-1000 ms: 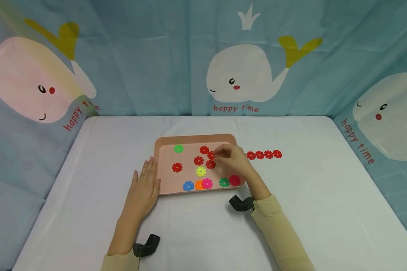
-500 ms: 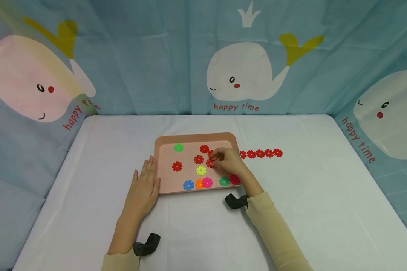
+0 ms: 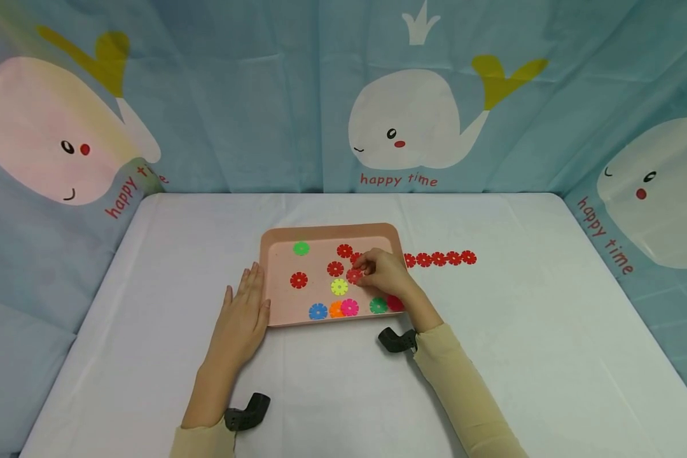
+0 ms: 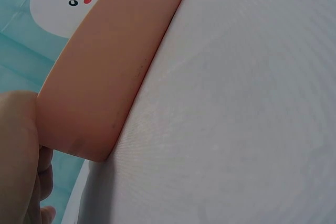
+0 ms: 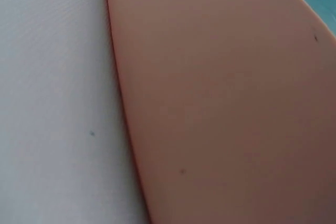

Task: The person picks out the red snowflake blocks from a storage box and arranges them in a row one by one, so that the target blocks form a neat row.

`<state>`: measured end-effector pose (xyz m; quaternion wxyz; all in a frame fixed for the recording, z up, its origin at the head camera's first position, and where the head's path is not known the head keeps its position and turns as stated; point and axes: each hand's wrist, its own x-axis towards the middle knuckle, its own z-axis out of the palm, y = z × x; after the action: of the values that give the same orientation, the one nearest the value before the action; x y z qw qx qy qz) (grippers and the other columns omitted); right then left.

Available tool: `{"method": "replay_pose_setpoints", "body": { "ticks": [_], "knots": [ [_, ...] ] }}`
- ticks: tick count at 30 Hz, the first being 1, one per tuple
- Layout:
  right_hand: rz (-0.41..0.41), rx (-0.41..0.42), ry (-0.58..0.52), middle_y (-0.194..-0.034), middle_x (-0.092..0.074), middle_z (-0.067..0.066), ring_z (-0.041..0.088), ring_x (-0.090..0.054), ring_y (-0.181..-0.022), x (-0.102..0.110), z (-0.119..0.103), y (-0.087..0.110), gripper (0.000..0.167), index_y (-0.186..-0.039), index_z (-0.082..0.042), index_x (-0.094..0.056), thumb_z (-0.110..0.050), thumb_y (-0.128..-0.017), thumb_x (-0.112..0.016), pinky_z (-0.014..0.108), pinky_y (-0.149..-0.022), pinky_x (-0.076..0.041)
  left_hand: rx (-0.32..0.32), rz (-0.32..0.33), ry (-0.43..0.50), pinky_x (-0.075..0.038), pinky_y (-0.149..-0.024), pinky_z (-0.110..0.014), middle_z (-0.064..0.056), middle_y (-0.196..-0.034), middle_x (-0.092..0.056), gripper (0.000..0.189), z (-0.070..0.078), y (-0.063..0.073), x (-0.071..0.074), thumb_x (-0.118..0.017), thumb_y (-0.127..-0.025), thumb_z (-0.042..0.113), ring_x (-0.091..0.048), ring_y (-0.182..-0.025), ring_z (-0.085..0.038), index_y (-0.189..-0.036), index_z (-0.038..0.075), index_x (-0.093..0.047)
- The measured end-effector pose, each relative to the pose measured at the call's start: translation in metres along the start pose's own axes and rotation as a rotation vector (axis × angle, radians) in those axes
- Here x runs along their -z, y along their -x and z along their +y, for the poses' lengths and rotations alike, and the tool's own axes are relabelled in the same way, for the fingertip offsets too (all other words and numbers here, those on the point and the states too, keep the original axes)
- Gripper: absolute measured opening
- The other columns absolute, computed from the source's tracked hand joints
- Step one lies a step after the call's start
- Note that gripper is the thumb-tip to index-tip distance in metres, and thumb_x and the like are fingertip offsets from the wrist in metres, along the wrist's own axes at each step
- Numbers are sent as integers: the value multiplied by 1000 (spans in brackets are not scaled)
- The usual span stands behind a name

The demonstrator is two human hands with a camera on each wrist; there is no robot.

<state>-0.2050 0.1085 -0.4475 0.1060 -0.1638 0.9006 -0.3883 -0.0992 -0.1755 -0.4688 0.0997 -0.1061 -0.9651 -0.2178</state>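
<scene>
In the head view, a pink tray (image 3: 283, 318) holds several notched plastic discs. My right hand (image 3: 390, 273) is over its right half, thumb and forefinger pinching the edge of a red snowflake disc (image 3: 353, 276). Close by lie more red discs, one (image 3: 335, 268) to the left and one (image 3: 345, 250) behind; another is partly covered by my fingers. My left hand (image 3: 240, 324) lies along the tray's left side, fingers straight, touching the wall. The left wrist view shows that hand (image 4: 18, 150) against the tray's outer wall (image 4: 100, 77).
A row of red discs (image 3: 439, 259) lies on the white table (image 3: 549, 350) right of the tray. Inside the tray are yellow (image 3: 340, 287), light green (image 3: 301, 249), blue (image 3: 318, 311), pink (image 3: 350, 308) and dark green (image 3: 378, 306) discs. A whale-print curtain (image 3: 298, 127) hangs behind.
My right hand has shifted slightly left and toward me, from the partly covered red disc to the one in front of it. The left hand stays at the tray.
</scene>
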Motion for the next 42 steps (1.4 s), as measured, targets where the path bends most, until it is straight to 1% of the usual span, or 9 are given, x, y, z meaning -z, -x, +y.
{"method": "replay_pose_setpoints", "body": {
  "ticks": [4,11,15,19,22,28,35,37,42],
  "knots": [
    [-7,0,-8,-83,-56,4,17,-52,-75,0,0,0,23,-91,-4,-65,-4,-73,-80,24,-67,-46,2,-3,-1,-15,-108,-61,-18,-153,-22,57,0,0,0,-42,-98,20,-18,-141,-33,-147,-5,-23],
    [-4,11,-70,-80,-56,5,17,-52,-73,1,1,0,28,-90,-5,-57,-1,-73,-79,24,-66,-47,2,2,0,-16,-107,-62,-18,-153,-22,58,0,0,0,-42,-98,19,-19,-141,-33,-147,-5,-23],
    [5,28,-80,-79,-56,5,17,-51,-71,1,2,0,26,-90,-5,-58,-2,-74,-78,24,-64,-47,2,-1,4,-15,-108,-61,-18,-153,-21,58,0,0,1,-42,-98,19,-18,-141,-32,-147,-5,-23],
    [1,21,-107,-78,-57,4,18,-52,-72,1,3,0,20,-88,-6,-60,-6,-77,-77,24,-64,-47,1,-1,3,-15,-108,-61,-18,-153,-21,58,0,0,0,-42,-98,20,-18,-141,-32,-147,-5,-23],
    [-15,18,-168,-77,-57,3,17,-52,-72,1,5,0,15,-86,-5,-62,-8,-79,-75,22,-63,-47,4,-3,-2,-15,-108,-61,-17,-153,-21,58,-1,1,-1,-42,-98,20,-18,-141,-32,-147,-4,-22],
    [-33,47,-298,-78,-60,6,18,-53,-68,4,3,2,10,-87,0,-64,-5,-82,-71,22,-61,-46,3,-3,-3,-15,-108,-61,-17,-153,-21,58,-2,3,-3,-42,-98,19,-18,-141,-32,-147,-4,-22],
    [-11,32,-337,-85,-63,6,21,-57,-76,13,-5,10,8,-90,-2,-65,-8,-86,-68,26,-69,-50,7,-5,2,-14,-108,-60,-17,-154,-21,58,-1,4,-3,-42,-98,20,-17,-142,-31,-148,-4,-21],
    [5,32,-345,-87,-64,7,23,-60,-78,17,-7,12,9,-91,-1,-65,-7,-86,-67,27,-71,-51,8,-6,4,-14,-109,-60,-16,-154,-20,59,-1,4,-3,-42,-98,20,-17,-142,-31,-148,-3,-21],
    [43,48,-367,-86,-65,10,30,-63,-80,28,-7,16,9,-93,2,-65,-5,-87,-65,27,-73,-53,0,5,2,-16,-108,-61,-17,-154,-21,59,-2,3,-1,-43,-98,20,-18,-141,-32,-148,-3,-22]
  ]
}}
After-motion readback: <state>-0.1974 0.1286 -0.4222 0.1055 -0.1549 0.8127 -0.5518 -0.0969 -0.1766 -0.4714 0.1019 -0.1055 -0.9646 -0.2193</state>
